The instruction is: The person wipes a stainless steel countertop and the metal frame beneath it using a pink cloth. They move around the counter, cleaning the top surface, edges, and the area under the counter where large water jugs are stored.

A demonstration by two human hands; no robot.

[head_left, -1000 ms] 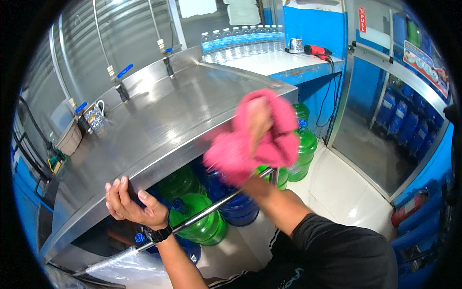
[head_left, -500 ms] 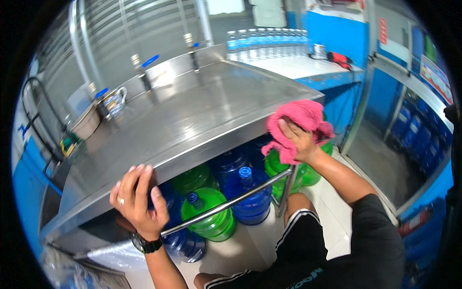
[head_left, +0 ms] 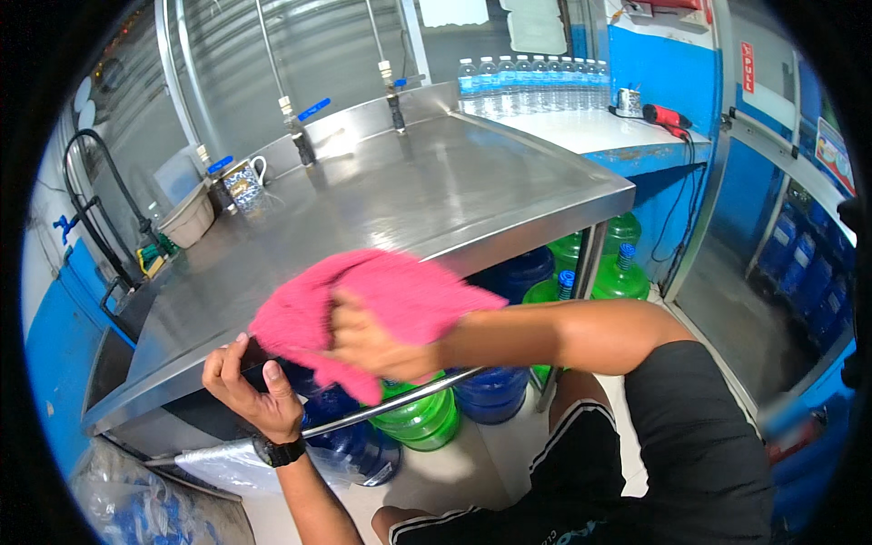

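A pink cloth [head_left: 381,300] is clamped in the right hand [head_left: 377,341], whose fingers are curled into its folds. The cloth is held at the front edge of the steel surface [head_left: 436,195], draped partly over that edge and partly hanging below it. The picture is blurred around the cloth, so whether it lies flat on the metal cannot be told.

The left hand [head_left: 250,391] is closed over the front edge of the surface near its left corner, with the fingers wrapped over the rim and the thumb showing below. A black wristwatch [head_left: 280,449] is worn on that wrist. The two hands are close together, the cloth's lower left fold lying just beside the left fingers.

Under the surface, green water jugs [head_left: 418,418] and blue water jugs [head_left: 490,391] are stored, crossed in front by a metal bar [head_left: 391,404]. At the back edge of the surface, two taps [head_left: 300,136] with blue handles are mounted, and a patterned mug [head_left: 243,182] and a beige tub [head_left: 189,218] are set near the back left corner. On a white counter beyond the far right corner, a row of small water bottles [head_left: 527,77] is lined up.
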